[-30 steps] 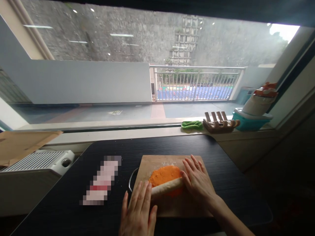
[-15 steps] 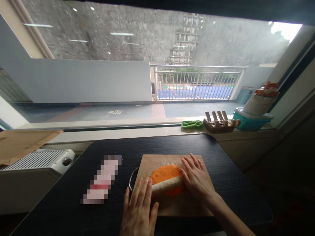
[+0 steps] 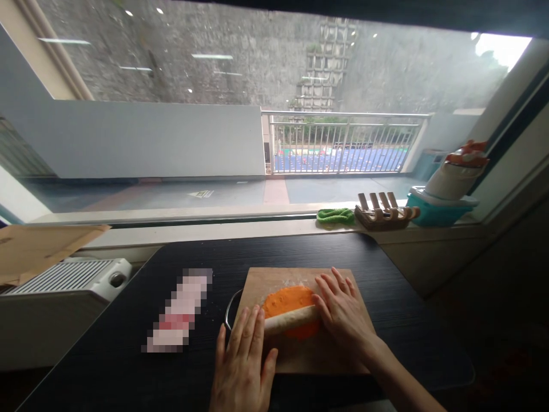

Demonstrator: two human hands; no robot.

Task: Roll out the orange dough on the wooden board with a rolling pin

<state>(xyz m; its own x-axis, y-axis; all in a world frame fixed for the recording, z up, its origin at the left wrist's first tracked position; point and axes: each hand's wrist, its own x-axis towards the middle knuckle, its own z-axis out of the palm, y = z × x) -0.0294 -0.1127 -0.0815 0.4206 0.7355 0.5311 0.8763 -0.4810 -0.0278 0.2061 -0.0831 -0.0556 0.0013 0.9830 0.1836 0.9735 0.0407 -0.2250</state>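
A pale, flour-dusted rolling pin (image 3: 290,320) lies slantwise across a flattened sheet of orange dough (image 3: 288,301). Both rest on a wooden cutting board (image 3: 343,357), with white flour at the dough's far edge. My left hand (image 3: 243,357) lies over the pin's left end, fingers stretched forward and thumb apart. Over the right end is my right hand (image 3: 341,306), its palm down and fingers extended. The two ends of the pin are hidden beneath my hands.
The board is on a black table (image 3: 206,252). A metal loop (image 3: 228,312) shows at its left edge, beside a pixelated pinkish item (image 3: 182,309). A green cloth (image 3: 335,216), a beige rack (image 3: 381,214), a teal box (image 3: 441,209) and a bottle (image 3: 457,171) line the windowsill.
Almost nothing differs. The view has shifted very slightly; my hands, the rolling pin and the dough keep practically the same places on the board.
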